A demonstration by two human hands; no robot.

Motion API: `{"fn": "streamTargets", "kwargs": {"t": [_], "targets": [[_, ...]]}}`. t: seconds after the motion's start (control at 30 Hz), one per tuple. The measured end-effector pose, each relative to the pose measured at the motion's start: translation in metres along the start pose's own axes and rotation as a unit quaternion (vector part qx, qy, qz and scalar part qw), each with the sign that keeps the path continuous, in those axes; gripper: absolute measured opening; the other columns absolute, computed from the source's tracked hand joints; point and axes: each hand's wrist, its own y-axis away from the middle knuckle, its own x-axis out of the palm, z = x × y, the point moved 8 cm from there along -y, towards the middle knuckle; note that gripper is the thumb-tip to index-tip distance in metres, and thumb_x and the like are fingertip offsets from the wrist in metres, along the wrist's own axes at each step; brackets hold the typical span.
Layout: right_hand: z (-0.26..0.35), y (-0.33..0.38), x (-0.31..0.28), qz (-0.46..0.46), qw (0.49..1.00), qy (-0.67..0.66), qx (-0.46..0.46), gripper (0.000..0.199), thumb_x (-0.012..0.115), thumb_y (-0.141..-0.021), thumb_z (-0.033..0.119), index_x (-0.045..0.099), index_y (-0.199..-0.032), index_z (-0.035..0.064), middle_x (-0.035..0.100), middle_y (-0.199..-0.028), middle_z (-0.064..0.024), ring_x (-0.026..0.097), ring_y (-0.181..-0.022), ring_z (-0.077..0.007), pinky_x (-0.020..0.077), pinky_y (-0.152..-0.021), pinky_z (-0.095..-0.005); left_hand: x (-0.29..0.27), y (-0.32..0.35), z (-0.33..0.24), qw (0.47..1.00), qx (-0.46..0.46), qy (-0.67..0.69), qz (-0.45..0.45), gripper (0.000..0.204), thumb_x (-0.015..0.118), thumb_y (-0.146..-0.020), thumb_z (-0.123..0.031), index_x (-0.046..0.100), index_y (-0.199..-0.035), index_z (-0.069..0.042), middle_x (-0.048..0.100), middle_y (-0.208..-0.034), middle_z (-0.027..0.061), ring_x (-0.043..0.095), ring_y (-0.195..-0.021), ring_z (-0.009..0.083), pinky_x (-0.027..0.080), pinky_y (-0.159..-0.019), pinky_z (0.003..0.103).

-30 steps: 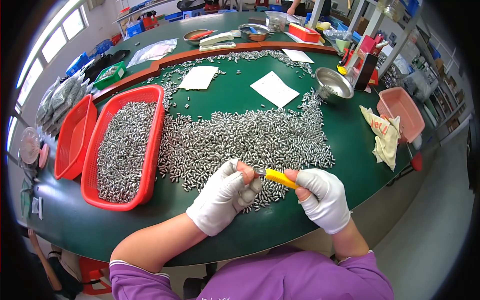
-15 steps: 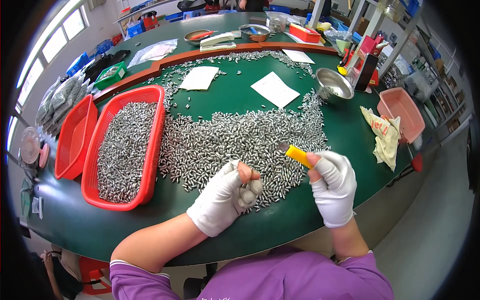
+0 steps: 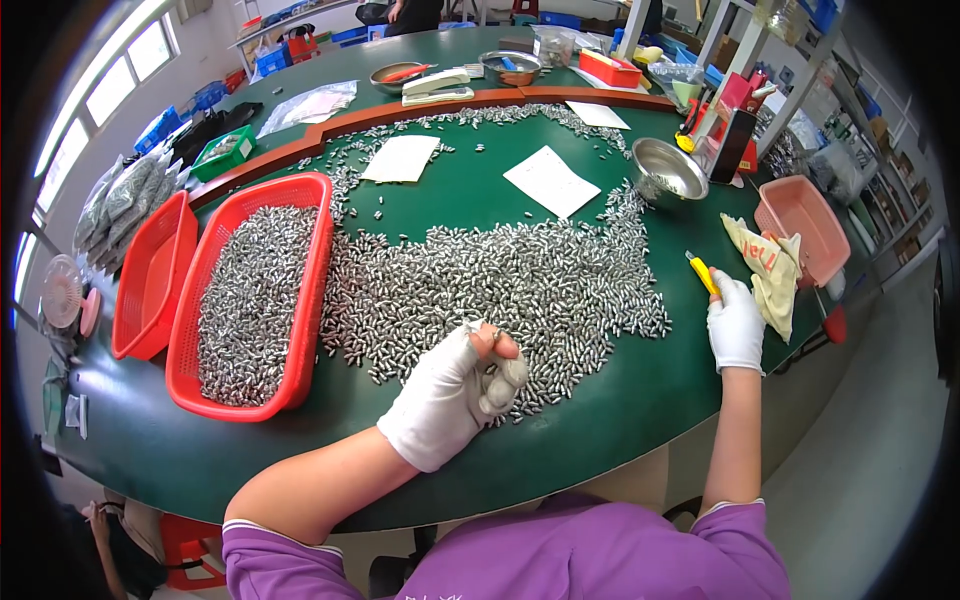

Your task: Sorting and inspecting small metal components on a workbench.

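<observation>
A wide spread of small silver metal pieces (image 3: pixel 450 275) covers the middle of the green table (image 3: pixel 610 400). At the near edge of this spread is my left hand (image 3: pixel 455 390), in a white glove with bare thumb and fingertip, its fingers curled closed. What sits in its pinch is too small to make out. My right hand (image 3: pixel 735 330), gloved the same way, grips a yellow utility knife (image 3: pixel 704 273) right of the spread, beside a cream cloth (image 3: pixel 770 285). The knife's short blade points up and away to the left.
On the left stands a red basket (image 3: pixel 325 230) heaped with the same pieces, beside another red basket (image 3: pixel 140 330). White papers (image 3: pixel 550 182) lie beyond the spread. A steel bowl (image 3: pixel 668 160) and pink basket (image 3: pixel 815 240) are at right. Wooden edging (image 3: pixel 440 103) crosses behind.
My right hand has moved right with the utility knife, from above the metal pieces to beside the cloth. My left hand has barely shifted and stays closed.
</observation>
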Motion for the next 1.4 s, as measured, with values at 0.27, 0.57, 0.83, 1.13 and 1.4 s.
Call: {"fn": "streamTargets", "kwargs": {"t": [0.27, 0.57, 0.83, 1.13, 1.4], "targets": [[0.121, 0.008, -0.050, -0.066, 0.946, -0.222, -0.227, 0.027, 0.070, -0.080, 0.006, 0.070, -0.107, 0.0129, 0.065, -0.106, -0.0088, 0.061, -0.098, -0.0281, 0.0501, -0.087, -0.0364, -0.003, 0.000, -0.004, 0.999, 0.034, -0.001, -0.029, 0.018, 0.059, -0.097, -0.027, 0.055, -0.096, -0.009, 0.062, -0.086, 0.0048, 0.051, -0.066, 0.0104, 0.043, -0.062, 0.023], [0.252, 0.052, -0.067, -0.010, 0.739, -0.410, -0.534, 0.019, 0.076, -0.069, 0.008, 0.068, -0.086, 0.0074, 0.065, -0.079, -0.0061, 0.063, -0.069, -0.0273, 0.0519, -0.062, -0.0369, 0.005, -0.002, -0.012, 0.998, 0.062, 0.001, 0.020, 0.019, 0.064, -0.094, -0.025, 0.054, -0.100, -0.010, 0.059, -0.087, 0.0014, 0.050, -0.068, 0.0080, 0.042, -0.063, 0.022], [0.238, 0.047, -0.035, -0.036, 0.770, -0.393, -0.502, 0.024, 0.073, -0.070, 0.004, 0.070, -0.094, 0.0033, 0.064, -0.076, -0.0076, 0.063, -0.066, -0.0267, 0.0516, -0.060, -0.0355, -0.004, 0.001, -0.018, 0.995, 0.086, -0.037, -0.040, 0.015, 0.064, -0.094, -0.022, 0.051, -0.099, -0.014, 0.058, -0.087, 0.0006, 0.049, -0.068, 0.0077, 0.041, -0.062, 0.021], [0.244, 0.061, -0.041, -0.039, 0.726, -0.410, -0.551, 0.039, 0.067, -0.065, 0.002, 0.067, -0.104, 0.0046, 0.063, -0.076, -0.0066, 0.062, -0.064, -0.0248, 0.0510, -0.056, -0.0352, -0.007, -0.005, -0.018, 0.997, 0.068, -0.027, -0.005, 0.023, 0.068, -0.091, -0.031, 0.055, -0.098, -0.013, 0.060, -0.088, 0.0007, 0.051, -0.068, 0.0078, 0.042, -0.064, 0.022], [0.228, 0.036, -0.025, -0.023, 0.857, -0.280, -0.431, 0.024, 0.071, -0.073, 0.008, 0.069, -0.097, 0.0063, 0.066, -0.089, -0.0077, 0.064, -0.084, -0.0280, 0.0520, -0.076, -0.0379, -0.007, -0.004, -0.016, 0.998, 0.063, 0.004, -0.015, 0.024, 0.058, -0.097, -0.034, 0.056, -0.097, -0.010, 0.060, -0.085, 0.0047, 0.050, -0.065, 0.0104, 0.043, -0.063, 0.024]]}}
